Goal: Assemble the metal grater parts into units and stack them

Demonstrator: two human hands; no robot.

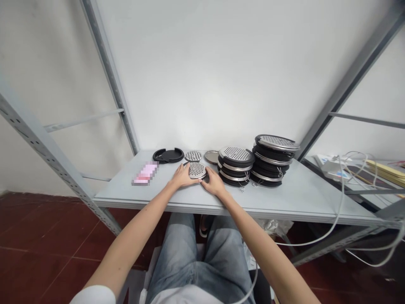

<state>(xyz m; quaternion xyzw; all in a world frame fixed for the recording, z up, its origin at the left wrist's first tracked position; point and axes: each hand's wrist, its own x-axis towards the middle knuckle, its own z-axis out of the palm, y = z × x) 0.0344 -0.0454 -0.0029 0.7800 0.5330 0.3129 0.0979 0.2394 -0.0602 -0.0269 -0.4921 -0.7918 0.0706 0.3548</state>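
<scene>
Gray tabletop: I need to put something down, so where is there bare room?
Widest: tabletop right of the taller stack. Smaller: between the pink blurred item and left hand. Crowded: around the right hand, perforated disc and shorter stack.

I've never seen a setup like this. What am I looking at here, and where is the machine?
There is no machine: one picture, from a camera worn on a person's head, looking forward and down. The bare left hand and bare right hand hold a round perforated silver disc by its edges, over a grey table. Behind it lie a round black holder, a smaller silver disc and a plain round silver-rimmed piece. To the right stand a shorter black-and-silver stack and a taller one. The pink patch is too blurred to identify.
</scene>
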